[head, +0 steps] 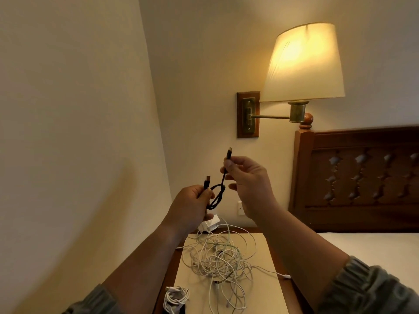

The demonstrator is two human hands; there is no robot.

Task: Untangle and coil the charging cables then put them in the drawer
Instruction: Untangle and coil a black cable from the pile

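Note:
A short black cable (218,196) hangs in a loop in the air between my hands. My left hand (192,205) grips one end, its plug sticking up above the fingers. My right hand (247,180) pinches the other end, with that plug pointing up past my thumb. Below, a tangle of white cables (221,259) lies on a pale mat (265,248) on the nightstand. A small coiled white cable (176,298) rests at the mat's near left corner. No drawer is in view.
A white charger block (209,223) sits at the back of the nightstand by the wall. A lit wall lamp (303,64) hangs above right. A wooden headboard (358,175) and the bed (374,243) are on the right; a wall runs close on the left.

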